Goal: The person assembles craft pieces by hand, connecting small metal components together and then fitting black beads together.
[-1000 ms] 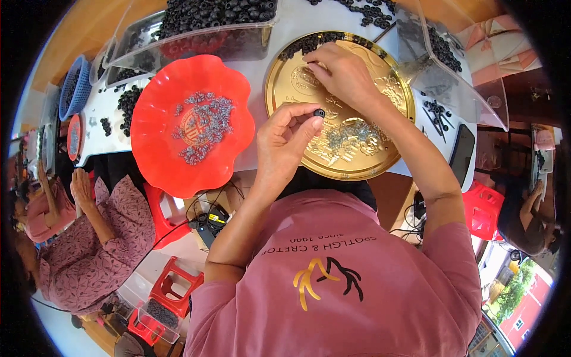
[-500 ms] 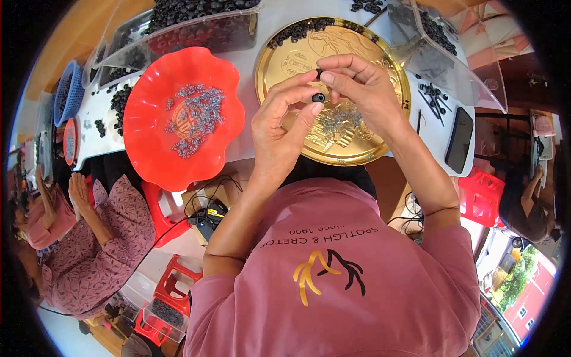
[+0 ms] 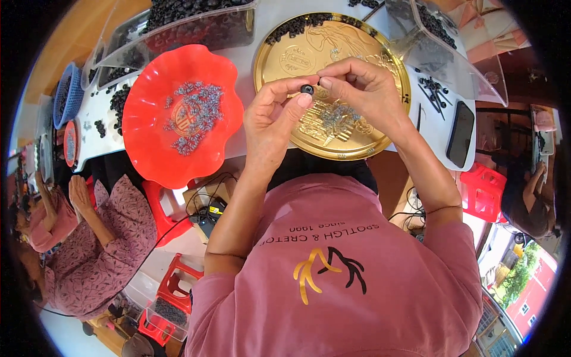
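Observation:
Over the round gold tray (image 3: 276, 74), my left hand (image 3: 266, 122) pinches a small round black part (image 3: 307, 89) with a hole in its face, between thumb and fingertips. Close beside it, my right hand (image 3: 372, 98) has thumb and forefinger closed on a tiny dark piece (image 3: 321, 82), mostly covered by the fingers. Small silvery coil-like pieces (image 3: 338, 119) lie scattered on the tray beneath my hands. Along the tray's far rim sit many black parts (image 3: 303, 25). To the left, a red wavy-edged bowl (image 3: 223, 152) holds a heap of similar silvery pieces (image 3: 196, 110).
Clear plastic boxes of black parts stand at the back left (image 3: 223, 30) and back right (image 3: 464, 71). A phone (image 3: 460, 134) and thin black rods (image 3: 431, 101) lie on the right. A blue basket (image 3: 70, 98) is far left. Another person's hands (image 3: 80, 193) show at left.
My left hand has moved slightly up and left, turning the black part so its holed face shows more. My right hand has come slightly lower, its fingertips still closed.

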Motion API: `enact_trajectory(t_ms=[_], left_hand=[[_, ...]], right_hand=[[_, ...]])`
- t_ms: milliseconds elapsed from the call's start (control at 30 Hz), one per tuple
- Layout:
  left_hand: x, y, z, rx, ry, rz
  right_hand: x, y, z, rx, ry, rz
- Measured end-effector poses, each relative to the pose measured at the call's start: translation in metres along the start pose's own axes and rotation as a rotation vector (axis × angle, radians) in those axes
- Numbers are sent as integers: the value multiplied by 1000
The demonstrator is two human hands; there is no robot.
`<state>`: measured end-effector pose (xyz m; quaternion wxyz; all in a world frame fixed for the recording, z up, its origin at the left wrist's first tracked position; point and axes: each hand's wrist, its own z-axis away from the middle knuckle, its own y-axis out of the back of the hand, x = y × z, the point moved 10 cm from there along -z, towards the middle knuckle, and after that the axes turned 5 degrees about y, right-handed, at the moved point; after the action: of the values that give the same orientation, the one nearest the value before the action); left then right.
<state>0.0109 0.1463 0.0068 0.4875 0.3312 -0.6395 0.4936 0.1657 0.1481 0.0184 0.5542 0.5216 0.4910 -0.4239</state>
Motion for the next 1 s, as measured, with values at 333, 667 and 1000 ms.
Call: enact_trajectory(t_ms=[333,667,1000], left_hand=[[-4,2,0,35,31,-46],[-9,3,-2,73,48,-49],[-10,0,-2,63,91,-88]], right_hand=[[-15,-6,7,-22,-35,-134],[-32,0,11,139,248,210],[-11,2,11,131,91,-21]])
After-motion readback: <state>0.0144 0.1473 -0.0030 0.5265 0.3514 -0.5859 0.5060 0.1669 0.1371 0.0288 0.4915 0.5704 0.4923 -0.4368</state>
